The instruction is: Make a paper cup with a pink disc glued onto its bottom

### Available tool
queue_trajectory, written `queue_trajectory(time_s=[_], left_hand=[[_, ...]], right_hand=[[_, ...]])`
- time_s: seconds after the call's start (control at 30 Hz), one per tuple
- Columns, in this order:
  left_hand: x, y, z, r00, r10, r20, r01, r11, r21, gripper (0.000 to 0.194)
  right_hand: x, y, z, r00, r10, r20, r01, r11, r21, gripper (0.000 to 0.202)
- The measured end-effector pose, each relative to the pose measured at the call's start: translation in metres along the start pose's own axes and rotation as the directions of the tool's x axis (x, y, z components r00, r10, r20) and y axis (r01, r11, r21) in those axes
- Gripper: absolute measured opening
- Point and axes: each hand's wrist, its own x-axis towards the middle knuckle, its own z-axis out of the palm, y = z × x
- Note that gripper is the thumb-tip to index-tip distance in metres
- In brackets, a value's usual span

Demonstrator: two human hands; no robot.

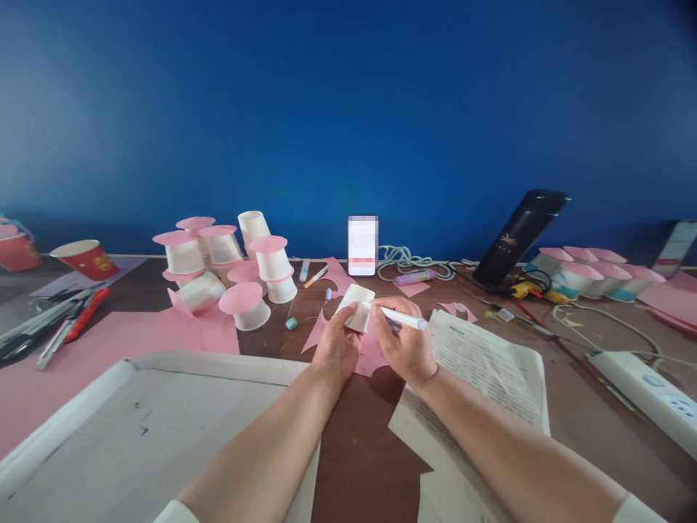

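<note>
My left hand (338,343) is closed around what looks like a white paper cup (359,296), tilted over the middle of the table. In my right hand (406,341) is a white marker (401,317), its purplish rear end pointing right. The writing end meets the cup's side near my fingertips, and my fingers partly hide it. Pink paper scraps (373,356) lie beneath both hands. Just beyond them, a small purplish cap (328,295) rests on the table.
White cups with pink discs (272,261) are stacked at left, near a red cup (87,260). A phone (362,247) stands against the blue wall. Printed sheets (490,363), a black flask (517,236), more cups (593,276) and a power strip (647,392) are at right.
</note>
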Motion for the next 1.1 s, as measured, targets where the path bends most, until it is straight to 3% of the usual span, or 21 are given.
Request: queue_trajectory(time_s=[0.63, 0.8, 0.9, 0.97, 1.03, 1.1], left_hand=[[0.002, -0.001, -0.004, 0.999, 0.020, 0.027, -0.021, 0.999, 0.034, 0.013], [0.001, 0.001, 0.000, 1.000, -0.010, -0.017, 0.009, 1.000, -0.015, 0.015], [0.001, 0.002, 0.002, 0.998, -0.019, -0.059, 0.016, 0.999, -0.035, 0.015], [0.000, 0.002, 0.002, 0.998, -0.042, -0.053, 0.041, 0.999, -0.035, 0.016], [-0.001, 0.003, 0.003, 0.997, -0.078, -0.029, 0.077, 0.996, -0.035, 0.017], [-0.002, 0.003, 0.003, 0.993, -0.116, 0.002, 0.116, 0.992, -0.039, 0.017]], right_hand=[[-0.001, -0.001, 0.000, 1.000, 0.013, 0.008, -0.013, 1.000, 0.023, 0.008], [0.002, 0.000, -0.001, 0.990, 0.138, -0.011, -0.134, 0.974, 0.182, 0.016], [0.006, 0.004, 0.000, 0.953, 0.303, -0.021, -0.284, 0.912, 0.297, 0.024], [0.009, 0.010, 0.002, 0.904, 0.427, -0.028, -0.389, 0.846, 0.364, 0.028], [0.008, 0.018, 0.006, 0.823, 0.567, 0.020, -0.520, 0.739, 0.428, 0.034], [0.007, 0.026, 0.012, 0.721, 0.675, 0.154, -0.646, 0.576, 0.501, 0.043]])
